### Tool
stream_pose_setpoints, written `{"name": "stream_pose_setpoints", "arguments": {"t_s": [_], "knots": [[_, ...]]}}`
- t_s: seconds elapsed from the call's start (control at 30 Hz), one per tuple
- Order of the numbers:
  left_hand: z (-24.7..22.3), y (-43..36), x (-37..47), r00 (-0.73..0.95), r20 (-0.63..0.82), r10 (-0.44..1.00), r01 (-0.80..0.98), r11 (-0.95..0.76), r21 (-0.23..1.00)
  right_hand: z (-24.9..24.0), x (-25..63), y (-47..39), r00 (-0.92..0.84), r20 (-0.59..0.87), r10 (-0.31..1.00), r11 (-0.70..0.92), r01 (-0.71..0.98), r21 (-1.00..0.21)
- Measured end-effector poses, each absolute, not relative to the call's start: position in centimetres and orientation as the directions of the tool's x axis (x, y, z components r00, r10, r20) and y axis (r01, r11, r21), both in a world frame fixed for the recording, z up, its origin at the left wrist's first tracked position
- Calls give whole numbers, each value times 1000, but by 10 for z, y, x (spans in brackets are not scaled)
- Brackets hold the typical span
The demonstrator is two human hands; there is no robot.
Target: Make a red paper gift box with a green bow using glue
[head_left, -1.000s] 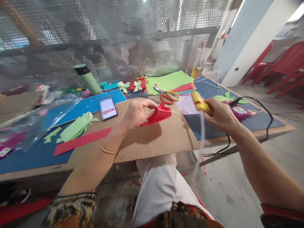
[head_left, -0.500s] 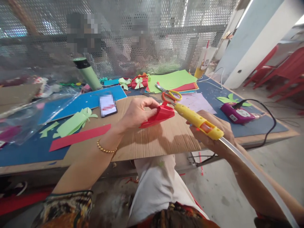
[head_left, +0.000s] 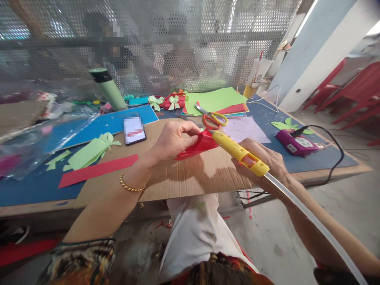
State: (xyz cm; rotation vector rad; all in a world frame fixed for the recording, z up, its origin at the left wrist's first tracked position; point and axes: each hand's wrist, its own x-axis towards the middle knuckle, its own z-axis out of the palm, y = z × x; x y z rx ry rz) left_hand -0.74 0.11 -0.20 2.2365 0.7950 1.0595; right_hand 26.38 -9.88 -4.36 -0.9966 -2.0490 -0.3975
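Note:
My left hand (head_left: 178, 140) pinches a folded red paper piece (head_left: 202, 147) between thumb and fingers, above a brown cardboard sheet (head_left: 190, 182). My right hand (head_left: 261, 158) is wrapped round a yellow hot glue gun (head_left: 237, 151). A long clear glue stick (head_left: 308, 219) runs out of its back end. The gun's nozzle is at the upper right edge of the red paper; whether it touches cannot be made out. Just beyond the red paper lie scissors (head_left: 212, 116) with orange and yellow handles.
At left lie a red paper strip (head_left: 97, 171), green paper pieces (head_left: 89, 152) and a phone (head_left: 134, 130). A green bottle (head_left: 109, 89) and a drink cup (head_left: 255, 79) stand at the back. Green sheets (head_left: 213, 99) lie behind the scissors; a purple power socket (head_left: 297, 141) with a cord is at right.
My right hand has moved the glue gun a little to the left, bringing its nozzle over the red paper's edge. My left hand keeps hold of the paper, nearly still.

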Motion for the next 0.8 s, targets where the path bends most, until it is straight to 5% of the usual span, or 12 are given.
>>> {"name": "stream_pose_setpoints", "arguments": {"t_s": [0.47,0.8], "knots": [[-5,2,-8,516,520,681,256,-702,664,-27,262,-108,-388,698,602,645,752,-137],[-3,1,-8,521,510,685,257,-695,671,-21,259,-108,-435,732,523,654,756,-18]]}}
